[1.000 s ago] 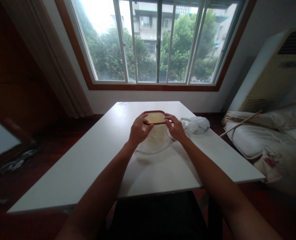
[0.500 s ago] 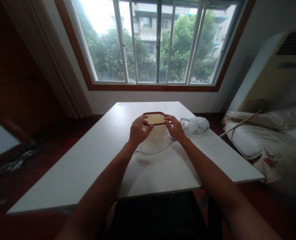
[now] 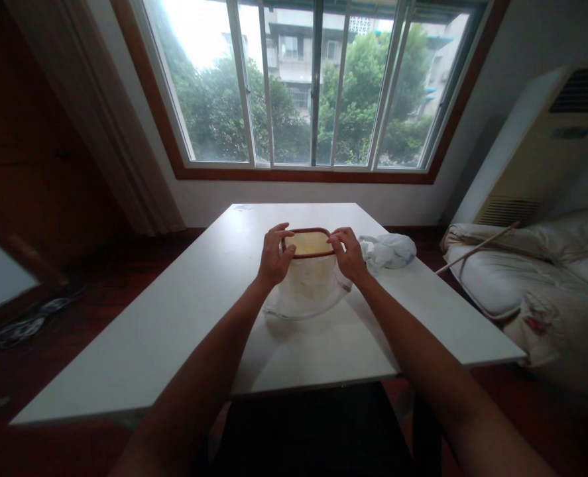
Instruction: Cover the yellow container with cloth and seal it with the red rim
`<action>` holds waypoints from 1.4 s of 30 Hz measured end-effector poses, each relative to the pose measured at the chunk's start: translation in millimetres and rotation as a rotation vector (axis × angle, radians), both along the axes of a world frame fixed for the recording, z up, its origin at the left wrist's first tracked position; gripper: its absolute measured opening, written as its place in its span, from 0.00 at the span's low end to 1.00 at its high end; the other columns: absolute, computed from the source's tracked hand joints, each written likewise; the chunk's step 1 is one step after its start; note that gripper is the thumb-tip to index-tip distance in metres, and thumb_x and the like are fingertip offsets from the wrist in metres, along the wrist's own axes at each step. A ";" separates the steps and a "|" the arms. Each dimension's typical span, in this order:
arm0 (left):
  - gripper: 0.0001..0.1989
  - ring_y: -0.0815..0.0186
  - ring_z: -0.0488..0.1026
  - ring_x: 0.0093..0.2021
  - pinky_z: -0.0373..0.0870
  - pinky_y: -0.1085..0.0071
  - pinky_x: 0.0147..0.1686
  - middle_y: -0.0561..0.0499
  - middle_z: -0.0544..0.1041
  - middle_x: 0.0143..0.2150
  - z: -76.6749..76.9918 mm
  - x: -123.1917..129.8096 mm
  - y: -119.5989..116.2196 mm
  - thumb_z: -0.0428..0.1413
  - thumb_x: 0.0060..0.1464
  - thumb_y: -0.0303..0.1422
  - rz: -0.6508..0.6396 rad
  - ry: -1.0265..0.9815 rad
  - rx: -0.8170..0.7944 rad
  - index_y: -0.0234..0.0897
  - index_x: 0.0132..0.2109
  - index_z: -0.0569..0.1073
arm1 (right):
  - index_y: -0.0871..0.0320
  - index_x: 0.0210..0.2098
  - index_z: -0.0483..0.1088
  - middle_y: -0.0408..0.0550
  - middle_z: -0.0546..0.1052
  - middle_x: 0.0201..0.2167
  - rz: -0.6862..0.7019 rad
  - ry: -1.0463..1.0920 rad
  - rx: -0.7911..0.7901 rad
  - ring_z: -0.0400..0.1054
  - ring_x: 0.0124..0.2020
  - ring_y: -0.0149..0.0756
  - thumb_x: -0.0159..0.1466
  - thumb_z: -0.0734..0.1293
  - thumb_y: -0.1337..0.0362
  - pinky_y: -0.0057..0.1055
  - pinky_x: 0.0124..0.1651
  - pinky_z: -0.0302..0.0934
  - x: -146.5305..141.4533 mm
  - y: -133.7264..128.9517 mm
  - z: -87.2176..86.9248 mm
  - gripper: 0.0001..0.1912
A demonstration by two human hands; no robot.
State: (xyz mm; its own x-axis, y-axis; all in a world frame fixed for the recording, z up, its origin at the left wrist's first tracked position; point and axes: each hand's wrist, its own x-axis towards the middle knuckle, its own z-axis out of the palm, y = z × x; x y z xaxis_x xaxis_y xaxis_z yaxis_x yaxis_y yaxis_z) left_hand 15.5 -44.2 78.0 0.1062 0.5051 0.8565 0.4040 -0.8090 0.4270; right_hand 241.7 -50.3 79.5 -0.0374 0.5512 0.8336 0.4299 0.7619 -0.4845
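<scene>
Between my hands is a brown-rimmed frame [image 3: 307, 254] with rounded corners and a pale yellow face; its exact kind is unclear. Filmy, see-through material [image 3: 301, 291] hangs below it toward me, its curved lower edge over the table. My left hand [image 3: 274, 254] grips the frame's left side, thumb on the near rim and fingers behind. On the right side, my right hand [image 3: 347, 252] pinches the rim, its thumb and forefinger at the corner. Just beyond my right hand lies a crumpled white plastic bag [image 3: 390, 250].
The white table [image 3: 174, 331] narrows toward the window [image 3: 298, 99]. At the right, a pale sofa [image 3: 497, 271] stands beside the table, with a thin stick [image 3: 477, 247] leaning across it. Cables [image 3: 25, 328] lie on the floor at the left.
The frame has come slightly down and toward me, and its face looks tilted differently. My left fingers have lifted a little at the far rim. Both hands still hold it.
</scene>
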 end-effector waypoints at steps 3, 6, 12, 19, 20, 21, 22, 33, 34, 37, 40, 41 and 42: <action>0.18 0.54 0.57 0.68 0.58 0.50 0.64 0.40 0.61 0.67 -6.1 -1.3 6.6 0.48 0.63 0.41 -0.099 0.019 -0.062 0.39 0.56 0.67 | 0.53 0.47 0.73 0.53 0.69 0.56 0.095 -0.002 -0.044 0.62 0.60 0.46 0.69 0.59 0.48 0.48 0.64 0.56 -1.0 5.4 -2.4 0.19; 0.19 0.53 0.56 0.69 0.56 0.49 0.65 0.40 0.59 0.69 -9.7 -2.7 10.4 0.47 0.63 0.42 -0.163 0.023 -0.140 0.39 0.56 0.67 | 0.51 0.54 0.70 0.51 0.63 0.65 0.213 -0.026 -0.121 0.54 0.67 0.45 0.68 0.59 0.46 0.48 0.69 0.48 -0.8 10.3 -4.7 0.23; 0.18 0.53 0.58 0.68 0.56 0.50 0.65 0.39 0.62 0.66 -13.4 -1.0 14.3 0.45 0.63 0.43 -0.191 -0.040 -0.185 0.39 0.52 0.67 | 0.52 0.50 0.72 0.49 0.63 0.66 0.264 0.006 -0.190 0.54 0.68 0.44 0.68 0.57 0.44 0.47 0.70 0.45 -2.4 18.0 -8.8 0.23; 0.16 0.55 0.62 0.64 0.58 0.52 0.63 0.40 0.65 0.62 -15.3 1.8 16.3 0.44 0.63 0.44 -0.153 -0.042 -0.172 0.39 0.48 0.67 | 0.53 0.43 0.72 0.51 0.68 0.61 0.271 0.037 -0.180 0.59 0.64 0.44 0.67 0.57 0.42 0.45 0.69 0.49 -3.2 21.9 -9.7 0.24; 0.16 0.55 0.62 0.64 0.58 0.52 0.63 0.40 0.65 0.62 -15.1 1.8 16.3 0.44 0.63 0.44 -0.152 -0.040 -0.168 0.39 0.47 0.67 | 0.53 0.43 0.72 0.51 0.68 0.60 0.269 0.035 -0.179 0.59 0.64 0.44 0.67 0.57 0.42 0.45 0.68 0.49 -3.0 22.1 -9.6 0.24; 0.15 0.55 0.62 0.64 0.58 0.52 0.63 0.40 0.66 0.62 -14.8 1.7 16.3 0.44 0.63 0.43 -0.152 -0.038 -0.165 0.39 0.47 0.67 | 0.53 0.43 0.72 0.51 0.68 0.60 0.267 0.031 -0.180 0.59 0.64 0.44 0.67 0.56 0.41 0.45 0.68 0.49 -2.8 22.4 -9.6 0.25; 0.15 0.55 0.62 0.64 0.58 0.52 0.63 0.40 0.66 0.61 -14.6 1.7 16.3 0.44 0.62 0.43 -0.151 -0.036 -0.164 0.39 0.47 0.67 | 0.53 0.42 0.71 0.51 0.69 0.60 0.264 0.028 -0.182 0.59 0.64 0.44 0.67 0.56 0.40 0.45 0.68 0.50 -2.5 22.8 -9.7 0.25; 0.20 0.55 0.58 0.67 0.55 0.51 0.66 0.39 0.60 0.66 -22.6 9.8 16.9 0.45 0.63 0.51 -0.202 -0.151 -0.225 0.41 0.51 0.64 | 0.52 0.50 0.69 0.52 0.64 0.64 0.307 0.102 -0.274 0.55 0.67 0.43 0.64 0.56 0.34 0.44 0.70 0.47 -5.9 19.6 -11.3 0.32; 0.22 0.55 0.57 0.68 0.55 0.51 0.66 0.39 0.58 0.68 -23.8 11.2 16.3 0.46 0.62 0.52 -0.211 -0.166 -0.240 0.41 0.52 0.63 | 0.52 0.52 0.68 0.53 0.63 0.65 0.324 0.120 -0.286 0.54 0.68 0.43 0.63 0.56 0.33 0.45 0.70 0.47 -6.6 17.8 -10.7 0.34; 0.30 0.53 0.56 0.68 0.58 0.53 0.65 0.37 0.51 0.71 -25.8 14.4 14.4 0.54 0.56 0.56 -0.249 -0.188 -0.276 0.42 0.56 0.60 | 0.53 0.56 0.65 0.55 0.61 0.67 0.381 0.165 -0.315 0.54 0.68 0.45 0.60 0.60 0.32 0.46 0.70 0.48 -7.9 13.7 -8.8 0.37; 0.34 0.51 0.57 0.68 0.58 0.52 0.64 0.36 0.50 0.71 -26.2 15.8 14.0 0.60 0.51 0.55 -0.262 -0.201 -0.286 0.42 0.56 0.59 | 0.53 0.57 0.64 0.55 0.59 0.67 0.419 0.180 -0.345 0.55 0.68 0.47 0.55 0.65 0.31 0.45 0.69 0.51 -8.5 13.6 -8.5 0.41; 0.34 0.51 0.57 0.68 0.58 0.52 0.65 0.36 0.51 0.70 -26.0 16.1 14.1 0.60 0.50 0.55 -0.255 -0.202 -0.285 0.42 0.56 0.59 | 0.52 0.57 0.64 0.55 0.59 0.68 0.419 0.181 -0.354 0.55 0.68 0.47 0.54 0.67 0.32 0.45 0.69 0.52 -8.8 14.5 -8.9 0.42; 0.33 0.51 0.57 0.68 0.57 0.52 0.65 0.37 0.53 0.69 -25.8 16.4 14.2 0.61 0.50 0.54 -0.246 -0.201 -0.283 0.42 0.55 0.60 | 0.52 0.56 0.65 0.56 0.59 0.68 0.414 0.184 -0.359 0.55 0.68 0.48 0.52 0.69 0.33 0.45 0.68 0.52 -9.1 15.5 -9.3 0.42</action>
State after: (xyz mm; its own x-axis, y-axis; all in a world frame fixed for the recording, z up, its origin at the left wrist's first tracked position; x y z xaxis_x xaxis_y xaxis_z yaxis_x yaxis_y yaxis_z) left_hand 31.9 -30.0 52.2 0.0982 0.7040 0.7034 0.0996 -0.7102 0.6969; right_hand 232.6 -34.8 70.2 -0.1824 0.7710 0.6102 0.0155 0.6228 -0.7822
